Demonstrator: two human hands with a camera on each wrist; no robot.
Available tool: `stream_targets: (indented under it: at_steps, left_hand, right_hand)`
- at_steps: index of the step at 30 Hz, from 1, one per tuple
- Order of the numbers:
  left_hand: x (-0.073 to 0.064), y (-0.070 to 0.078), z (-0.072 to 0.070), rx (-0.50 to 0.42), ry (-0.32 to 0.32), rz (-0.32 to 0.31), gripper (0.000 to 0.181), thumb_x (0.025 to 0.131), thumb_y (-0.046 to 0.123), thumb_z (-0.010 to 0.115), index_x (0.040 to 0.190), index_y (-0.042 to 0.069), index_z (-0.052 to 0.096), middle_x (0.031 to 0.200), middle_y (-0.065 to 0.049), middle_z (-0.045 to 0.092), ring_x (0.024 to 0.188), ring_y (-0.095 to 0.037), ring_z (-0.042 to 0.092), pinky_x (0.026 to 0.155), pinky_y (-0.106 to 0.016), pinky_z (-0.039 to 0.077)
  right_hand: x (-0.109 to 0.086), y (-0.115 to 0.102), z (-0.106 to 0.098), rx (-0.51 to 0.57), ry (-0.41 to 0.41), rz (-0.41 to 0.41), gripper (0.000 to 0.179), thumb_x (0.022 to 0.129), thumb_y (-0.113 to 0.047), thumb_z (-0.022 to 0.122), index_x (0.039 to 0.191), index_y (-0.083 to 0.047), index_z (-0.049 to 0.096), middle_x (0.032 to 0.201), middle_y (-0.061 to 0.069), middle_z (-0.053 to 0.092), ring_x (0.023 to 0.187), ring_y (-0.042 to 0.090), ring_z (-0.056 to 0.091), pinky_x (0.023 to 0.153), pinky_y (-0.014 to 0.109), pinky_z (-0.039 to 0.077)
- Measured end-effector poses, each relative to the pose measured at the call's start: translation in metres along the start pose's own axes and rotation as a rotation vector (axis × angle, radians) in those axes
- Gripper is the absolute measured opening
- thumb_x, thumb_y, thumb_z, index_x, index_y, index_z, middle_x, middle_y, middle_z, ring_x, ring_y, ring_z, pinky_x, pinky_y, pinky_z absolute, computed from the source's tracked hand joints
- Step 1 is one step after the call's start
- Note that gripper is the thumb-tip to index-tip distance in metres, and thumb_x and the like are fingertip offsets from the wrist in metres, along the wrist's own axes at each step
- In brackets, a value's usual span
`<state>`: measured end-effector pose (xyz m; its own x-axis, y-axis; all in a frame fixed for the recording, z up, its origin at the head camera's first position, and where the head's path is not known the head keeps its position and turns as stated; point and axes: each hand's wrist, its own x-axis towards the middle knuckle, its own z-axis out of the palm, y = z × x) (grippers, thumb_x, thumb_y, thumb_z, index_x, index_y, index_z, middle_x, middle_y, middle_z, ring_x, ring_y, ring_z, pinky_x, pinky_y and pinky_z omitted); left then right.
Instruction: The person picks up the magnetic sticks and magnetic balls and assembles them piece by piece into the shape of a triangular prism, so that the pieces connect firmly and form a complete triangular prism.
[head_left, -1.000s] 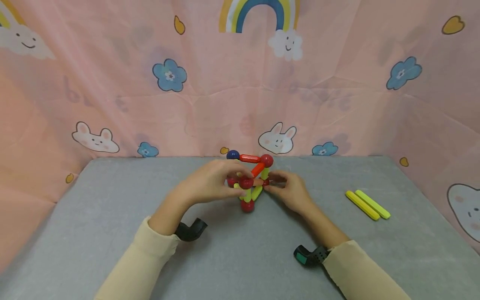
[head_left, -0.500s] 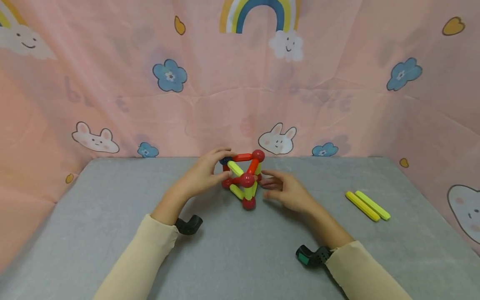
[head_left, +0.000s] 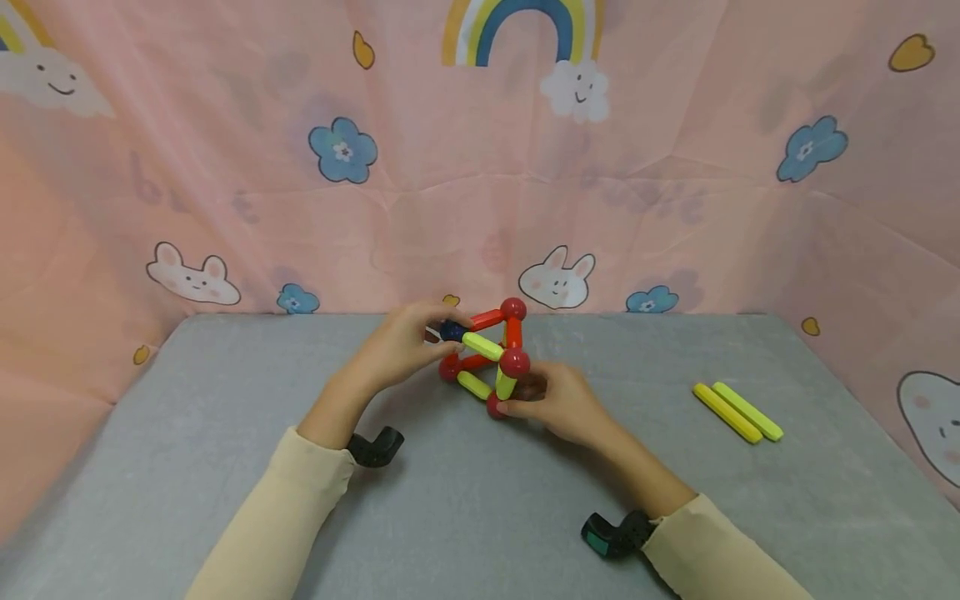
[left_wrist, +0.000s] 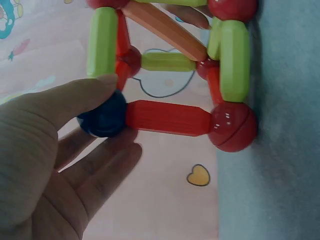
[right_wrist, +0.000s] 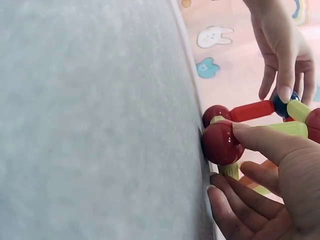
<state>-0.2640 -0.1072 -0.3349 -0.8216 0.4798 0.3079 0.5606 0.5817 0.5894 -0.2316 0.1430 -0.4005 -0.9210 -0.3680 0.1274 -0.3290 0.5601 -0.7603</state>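
Observation:
A box-shaped frame of magnetic building rods and balls stands on the table in the head view, with a red rod [left_wrist: 167, 117], green rods [head_left: 482, 345] and an orange rod [left_wrist: 167, 30]. My left hand [head_left: 401, 346] pinches the dark blue ball [left_wrist: 105, 117] at its upper left corner, thumb on one side and fingers on the other. Low at the front, my right hand [head_left: 566, 404] holds a red ball [right_wrist: 221, 144] between thumb and fingers. Another red ball [head_left: 514, 362] sits above it, and one more red ball [head_left: 513, 309] tops the back corner.
To the right on the grey table [head_left: 300, 533] lie a yellow rod [head_left: 726, 412] and a yellow-green rod [head_left: 747, 410], side by side. A pink printed cloth [head_left: 450, 225] hangs behind the table.
My left hand has shifted from the front upper red ball to the blue ball. The frame has turned. My right hand let go at the frame's right side and now grips the lower front ball.

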Motion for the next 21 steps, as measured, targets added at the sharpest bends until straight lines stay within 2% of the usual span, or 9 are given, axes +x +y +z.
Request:
stream_targets:
  at_steps: [2,6,10,13,17,21]
  left_hand:
    - [0.000,0.002,-0.001,-0.005,-0.010,0.001,0.032,0.086,0.008,0.080,0.117,0.011,0.074,0.112,-0.005,0.073,0.095,-0.021,0.067,0.091,-0.041,0.060]
    - [-0.002,0.003,-0.002,0.007,-0.012,0.007,0.031,0.087,0.009,0.079,0.117,0.010,0.074,0.113,-0.006,0.073,0.096,-0.022,0.066,0.091,-0.043,0.060]
    - [-0.003,0.003,-0.001,0.015,-0.008,0.018,0.030,0.087,0.008,0.079,0.116,0.009,0.073,0.112,-0.006,0.073,0.097,-0.022,0.067,0.091,-0.042,0.060]
    - [-0.004,0.004,-0.002,0.026,-0.007,0.012,0.028,0.087,0.008,0.079,0.114,0.010,0.074,0.113,-0.006,0.072,0.097,-0.023,0.067,0.091,-0.040,0.060]
    - [-0.005,0.004,-0.003,0.024,-0.006,-0.013,0.026,0.087,0.010,0.079,0.112,0.010,0.073,0.120,-0.009,0.070,0.098,-0.026,0.069,0.089,-0.040,0.061]
    - [-0.004,0.004,-0.004,0.007,-0.001,-0.022,0.024,0.087,0.011,0.079,0.110,0.011,0.072,0.135,-0.012,0.064,0.102,-0.029,0.070,0.089,-0.041,0.061]
  right_hand:
    - [0.000,0.000,0.000,0.007,-0.007,0.004,0.043,0.083,-0.027,0.084,0.119,-0.009,0.070,0.104,0.006,0.077,0.091,0.018,0.075,0.085,0.037,0.061]
    - [0.000,-0.003,0.000,-0.022,-0.013,0.024,0.041,0.084,-0.029,0.083,0.117,-0.009,0.070,0.106,0.007,0.077,0.094,0.021,0.074,0.085,0.039,0.061]
    - [-0.002,-0.005,0.007,-0.055,0.040,0.026,0.041,0.080,-0.034,0.086,0.110,-0.011,0.071,0.101,0.006,0.076,0.089,0.019,0.073,0.079,0.036,0.060]
    - [-0.002,-0.003,0.012,-0.061,0.086,-0.012,0.038,0.080,-0.030,0.086,0.108,-0.009,0.071,0.097,0.007,0.075,0.083,0.017,0.071,0.073,0.031,0.058]
    - [-0.001,0.003,0.010,-0.062,0.092,-0.024,0.032,0.084,-0.021,0.083,0.109,-0.005,0.071,0.099,0.010,0.074,0.083,0.018,0.069,0.073,0.029,0.057]
    - [0.002,0.006,0.002,-0.057,0.058,0.000,0.032,0.086,-0.019,0.080,0.113,-0.004,0.070,0.104,0.011,0.074,0.087,0.021,0.070,0.078,0.034,0.060]
